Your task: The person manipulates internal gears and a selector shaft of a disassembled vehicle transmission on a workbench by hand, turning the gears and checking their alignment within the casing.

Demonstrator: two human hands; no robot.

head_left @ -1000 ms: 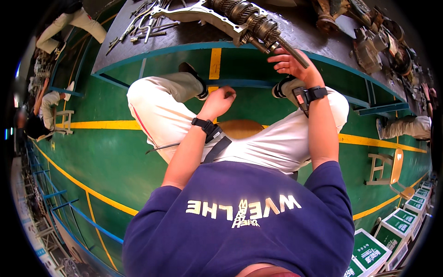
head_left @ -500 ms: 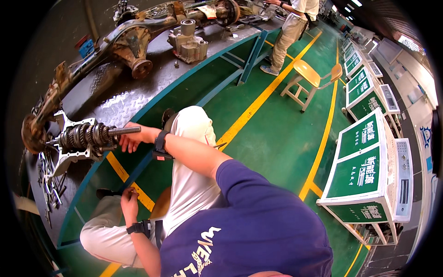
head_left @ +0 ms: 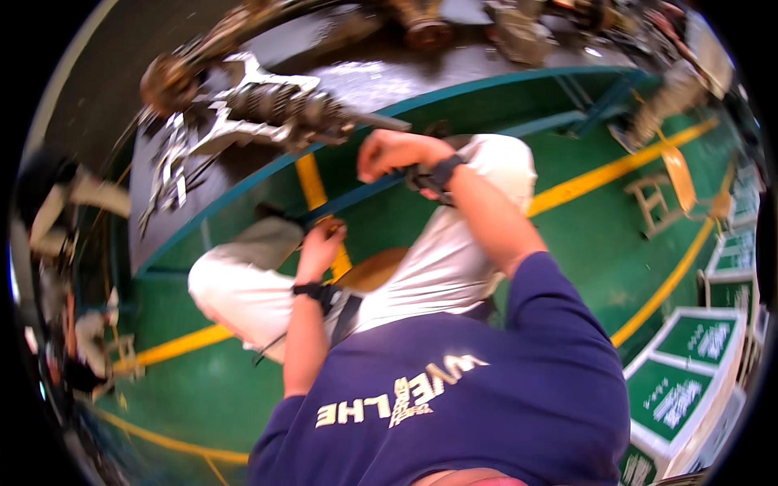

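A gear shaft (head_left: 284, 109) with several stacked gears lies in an open silver transmission housing half (head_left: 223, 138) on the workbench, its bare end sticking out over the bench edge. Just below and right of that end is my right hand (head_left: 397, 154), with loosely bent fingers and nothing visible in them; a small gap separates it from the shaft. My left hand (head_left: 324, 239) hovers above my left leg, thumb and fingers pinched together. A small brownish spot shows at its fingertips, too blurred to name. Both wrists carry black straps.
The dark metal workbench (head_left: 365, 81) has a blue-green edge. Loose wrenches and rods (head_left: 172, 166) lie left of the housing, a rusty axle (head_left: 170, 81) behind it. A wooden chair (head_left: 679, 178) and green-white cabinets (head_left: 685, 373) stand right. People (head_left: 693, 89) work at both sides.
The view has swung left, so the bench and housing appear farther right and higher. My right hand has come away from the shaft end. My left hand stays pinched above my leg.
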